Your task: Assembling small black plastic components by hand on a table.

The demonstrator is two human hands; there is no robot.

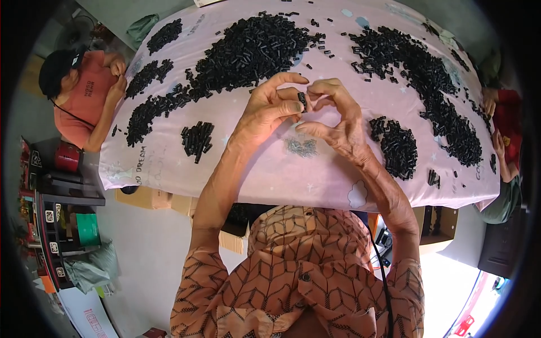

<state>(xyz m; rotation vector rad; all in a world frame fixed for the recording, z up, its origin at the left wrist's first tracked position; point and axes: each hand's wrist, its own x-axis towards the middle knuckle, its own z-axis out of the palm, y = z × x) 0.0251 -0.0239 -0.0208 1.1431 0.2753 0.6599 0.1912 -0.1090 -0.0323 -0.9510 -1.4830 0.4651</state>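
My left hand (266, 111) pinches a small black cylindrical piece (302, 102) between thumb and fingers, above the cloth-covered table. Close beside it, my right hand (341, 119) curves round with its thumb and fingers apart, and I see nothing held in it. Beneath the hands is a patch of tiny silvery pieces (301, 146). To the left lies a small heap of longer black sticks (197, 141). Near my right forearm is a heap of short black pieces (394, 149). What the small piece looks like under my fingers is hidden.
A pink printed cloth (270, 180) covers the table. Large black heaps (253, 50) lie at the far middle and far right (417, 67). One person (84, 96) sits at the left edge, another (507, 127) at the right. Cardboard boxes (143, 198) stand below the near edge.
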